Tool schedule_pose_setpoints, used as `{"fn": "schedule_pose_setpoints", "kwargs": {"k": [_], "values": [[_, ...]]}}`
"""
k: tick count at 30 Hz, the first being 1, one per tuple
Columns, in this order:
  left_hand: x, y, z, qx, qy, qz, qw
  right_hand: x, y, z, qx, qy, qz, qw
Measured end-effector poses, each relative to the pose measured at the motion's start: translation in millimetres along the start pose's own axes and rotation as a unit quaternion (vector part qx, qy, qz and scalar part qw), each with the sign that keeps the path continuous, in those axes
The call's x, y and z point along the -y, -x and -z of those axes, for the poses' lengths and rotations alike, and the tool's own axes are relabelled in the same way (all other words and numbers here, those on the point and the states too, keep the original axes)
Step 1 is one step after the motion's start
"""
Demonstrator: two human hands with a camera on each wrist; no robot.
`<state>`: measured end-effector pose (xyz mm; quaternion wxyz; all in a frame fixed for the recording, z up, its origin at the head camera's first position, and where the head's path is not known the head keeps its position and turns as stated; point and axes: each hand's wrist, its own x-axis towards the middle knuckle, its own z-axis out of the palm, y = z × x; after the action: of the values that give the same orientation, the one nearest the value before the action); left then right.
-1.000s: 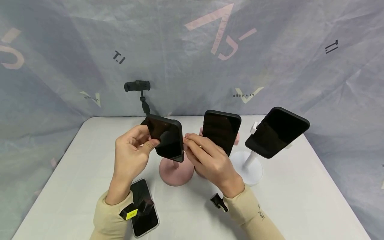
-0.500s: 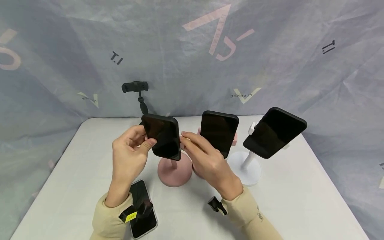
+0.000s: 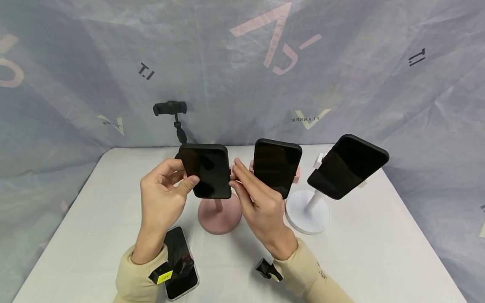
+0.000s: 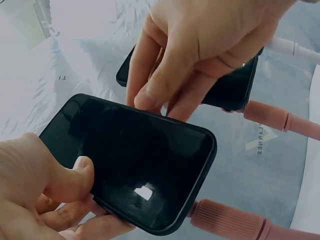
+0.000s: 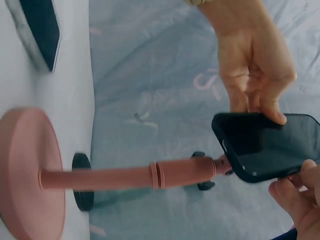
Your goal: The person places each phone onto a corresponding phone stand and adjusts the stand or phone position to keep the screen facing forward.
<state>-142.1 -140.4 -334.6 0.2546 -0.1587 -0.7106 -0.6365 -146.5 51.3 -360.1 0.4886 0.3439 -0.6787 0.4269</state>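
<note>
A black phone (image 3: 210,170) sits on the near pink phone stand (image 3: 219,214), screen facing me and lying sideways. My left hand (image 3: 163,202) holds its left end, thumb on the screen and fingers behind. At the right end, my right hand (image 3: 265,208) pinches the stand's pink clamp (image 3: 232,171) between thumb and fingers. The left wrist view shows the right thumb right at the phone's edge, other fingertips partly hidden behind it. In the right wrist view, the pink stem (image 5: 185,172) leads up to the back of the phone, between both hands.
A second phone (image 3: 276,168) stands on another pink holder just behind my right hand. Further right, a tilted phone (image 3: 346,168) is on a white stand (image 3: 308,212). A phone in a clear case (image 3: 182,269) lies by my left wrist. A black phone holder (image 3: 170,108) stands at the back.
The phone between my hands has turned so its top edge is nearly level. My right hand has shifted, its fingers now pointing more upward at the clamp. My left hand keeps its grip.
</note>
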Motion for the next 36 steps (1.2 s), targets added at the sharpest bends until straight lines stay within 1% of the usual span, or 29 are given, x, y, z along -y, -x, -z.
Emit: {"fn": "schedule_pose_setpoints", "kwargs": {"k": [4,9,13,17,23,29,31,33,36], "values": [[-1.8,0.7,-1.6,0.004,0.022,0.002,0.9998,1.3,0.9,-1.0,-0.013,-0.019,-0.037,0.999],[-3.5,1.8,-3.4,0.003,0.039,0.019,0.9991,2.6,1.8,-1.9,-0.028,-0.054,-0.072,0.996],[-3.0,2.5,-3.4,0.011,0.028,0.022,0.9993,3.0,2.7,-3.1,-0.042,-0.097,-0.092,0.99],[-2.5,2.9,-3.1,0.017,0.019,0.021,0.9994,3.6,2.7,-3.6,-0.048,-0.124,-0.101,0.986],[-4.3,3.1,-3.5,0.025,0.019,0.019,0.9993,4.5,1.5,-2.6,-0.051,-0.135,-0.113,0.983],[-8.0,4.0,-6.5,0.021,-0.023,0.011,0.9994,5.9,1.9,-2.3,-0.06,-0.164,-0.142,0.974],[-9.0,4.4,-6.9,0.023,-0.029,0.012,0.9993,6.1,2.5,-2.6,-0.063,-0.172,-0.147,0.972],[-9.8,4.9,-6.5,0.022,-0.032,0.013,0.9992,6.3,3.1,-3.1,-0.063,-0.175,-0.149,0.971],[-10.1,5.0,-5.4,0.025,-0.036,0.011,0.999,6.4,3.9,-3.9,-0.061,-0.172,-0.144,0.973]]}}
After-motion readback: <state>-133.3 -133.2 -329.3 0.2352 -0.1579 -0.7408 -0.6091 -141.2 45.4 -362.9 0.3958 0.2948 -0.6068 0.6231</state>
